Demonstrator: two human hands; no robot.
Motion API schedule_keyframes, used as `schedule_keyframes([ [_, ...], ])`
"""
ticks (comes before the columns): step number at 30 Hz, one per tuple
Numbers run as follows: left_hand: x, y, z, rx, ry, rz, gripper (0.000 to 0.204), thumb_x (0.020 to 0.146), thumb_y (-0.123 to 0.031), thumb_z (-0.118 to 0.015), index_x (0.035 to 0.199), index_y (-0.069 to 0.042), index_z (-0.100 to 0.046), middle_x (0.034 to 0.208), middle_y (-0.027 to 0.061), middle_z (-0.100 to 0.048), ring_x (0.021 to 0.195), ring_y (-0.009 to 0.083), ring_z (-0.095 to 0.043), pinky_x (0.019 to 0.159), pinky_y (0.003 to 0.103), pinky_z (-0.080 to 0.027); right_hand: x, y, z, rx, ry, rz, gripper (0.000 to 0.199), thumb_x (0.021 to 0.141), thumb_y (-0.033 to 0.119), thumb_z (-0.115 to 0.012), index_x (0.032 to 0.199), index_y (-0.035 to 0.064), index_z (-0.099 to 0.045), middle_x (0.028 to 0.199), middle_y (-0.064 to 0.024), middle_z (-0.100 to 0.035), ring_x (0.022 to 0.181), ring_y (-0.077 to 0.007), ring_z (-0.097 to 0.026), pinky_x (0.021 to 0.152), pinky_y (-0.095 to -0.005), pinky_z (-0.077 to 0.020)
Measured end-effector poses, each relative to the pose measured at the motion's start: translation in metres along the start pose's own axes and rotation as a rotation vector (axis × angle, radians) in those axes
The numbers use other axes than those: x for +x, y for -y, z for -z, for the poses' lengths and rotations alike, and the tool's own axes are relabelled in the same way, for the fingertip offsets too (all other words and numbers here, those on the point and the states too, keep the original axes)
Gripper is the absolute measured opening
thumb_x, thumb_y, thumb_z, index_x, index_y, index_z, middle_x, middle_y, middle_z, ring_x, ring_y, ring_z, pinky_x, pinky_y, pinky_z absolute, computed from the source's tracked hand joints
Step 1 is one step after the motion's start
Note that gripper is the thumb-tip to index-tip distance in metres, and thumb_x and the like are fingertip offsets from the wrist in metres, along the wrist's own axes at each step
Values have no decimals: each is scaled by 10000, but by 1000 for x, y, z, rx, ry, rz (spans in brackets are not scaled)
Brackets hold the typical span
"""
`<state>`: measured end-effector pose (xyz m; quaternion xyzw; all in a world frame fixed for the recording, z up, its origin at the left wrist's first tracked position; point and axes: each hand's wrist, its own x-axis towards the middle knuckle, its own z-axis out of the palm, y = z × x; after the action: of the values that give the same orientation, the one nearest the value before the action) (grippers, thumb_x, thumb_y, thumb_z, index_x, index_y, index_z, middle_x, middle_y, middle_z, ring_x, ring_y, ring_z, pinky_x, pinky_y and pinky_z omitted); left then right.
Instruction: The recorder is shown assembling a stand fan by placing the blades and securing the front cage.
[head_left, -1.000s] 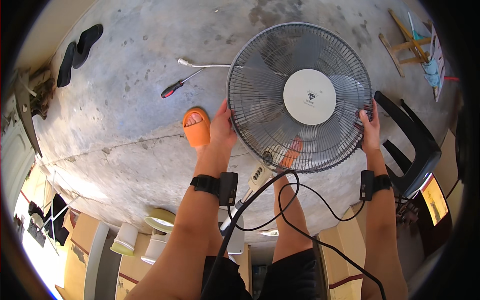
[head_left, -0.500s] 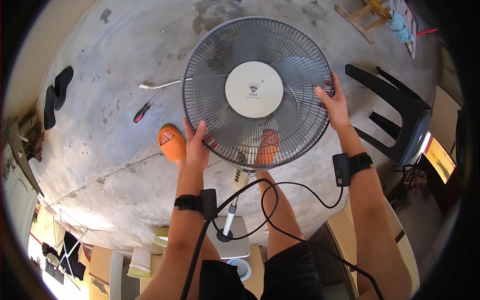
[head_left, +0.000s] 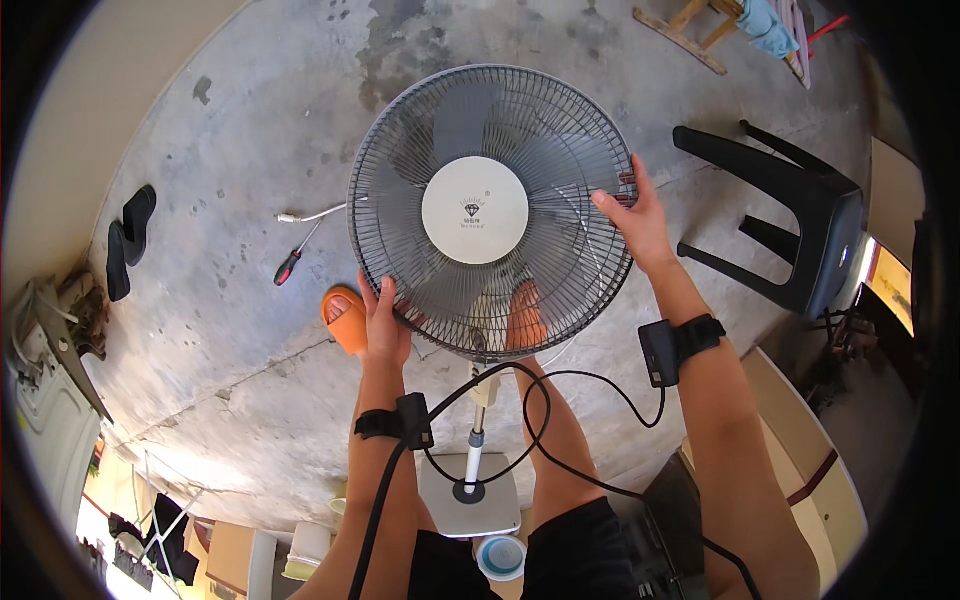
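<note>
A standing fan (head_left: pixel 475 210) with a dark wire cage, grey blades and a pale round hub faces up toward me. My left hand (head_left: pixel 385 325) is closed on the lower left rim of the cage, its thumb in front. On the opposite side, my right hand (head_left: pixel 645 220) grips the right rim, fingers curling behind the wires. The fan's pole (head_left: pixel 473 462) runs down to a square pale base (head_left: pixel 435 512) between my legs. Part of the upper pole is hidden by black cables (head_left: pixel 530 370) from the wrist straps.
A red-and-black screwdriver (head_left: pixel 288 268) and a white plug (head_left: pixel 290 217) lie on the concrete floor to the left. Black slippers (head_left: pixel 137 220) lie farther left. A black plastic stool (head_left: pixel 835 235) is at right, a wooden stand (head_left: pixel 690 40) far right. A blue-white bowl (head_left: pixel 502 557) sits near the base.
The fan head and both hands appear slightly lower and farther left in the picture. The floor objects have also shifted as the view moved. Both hands keep hold of the cage.
</note>
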<state>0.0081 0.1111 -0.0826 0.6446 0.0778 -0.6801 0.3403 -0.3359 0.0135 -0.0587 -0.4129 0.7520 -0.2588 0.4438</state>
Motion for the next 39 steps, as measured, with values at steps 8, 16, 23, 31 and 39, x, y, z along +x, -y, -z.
schedule_keyframes([
  [8, 1, 10, 2, 43, -26, -41, 725, 915, -377, -520, 1447, -318, -31, 1346, 36, -340, 1023, 263, -462, 768, 428, -423, -3, -14, 10, 189, 43, -98, 953, 692, 254, -790, 1401, -40, -226, 1212, -161, -447, 998, -193, -531, 845, -282, -462],
  [16, -20, 18, -17, 101, -62, -113, 698, 926, -324, -515, 1453, -281, -59, 1315, 56, -379, 986, 228, -486, 770, 401, -431, -7, -35, 32, 308, 90, -151, 882, 746, 153, -736, 1421, -8, -192, 1268, -127, -443, 1080, -171, -495, 897, -274, -430],
  [23, -36, 20, -36, 38, 4, -231, 657, 954, -209, -467, 1461, -188, -50, 1394, 88, -322, 1211, 233, -388, 995, 410, -333, -10, -38, 43, 382, 151, -280, 884, 763, 153, -723, 1448, 86, -167, 1275, -89, -452, 1039, -150, -507, 834, -284, -463],
  [31, -30, 32, -31, 60, -5, -275, 655, 958, -239, -458, 1462, -203, -41, 1362, 111, -337, 1166, 236, -419, 973, 411, -354, -9, -58, 49, 445, 115, -286, 732, 860, 361, -592, 1438, 109, -222, 1275, -53, -461, 1034, -150, -521, 830, -309, -466],
  [39, -30, 31, -28, 76, 50, -315, 635, 964, -234, -434, 1461, -208, -40, 1379, 108, -330, 1192, 247, -411, 945, 435, -392, 17, -49, 67, 259, 80, -463, 551, 900, 548, -415, 1181, 85, -520, 1007, -23, -599, 917, -140, -565, 801, -341, -453],
])
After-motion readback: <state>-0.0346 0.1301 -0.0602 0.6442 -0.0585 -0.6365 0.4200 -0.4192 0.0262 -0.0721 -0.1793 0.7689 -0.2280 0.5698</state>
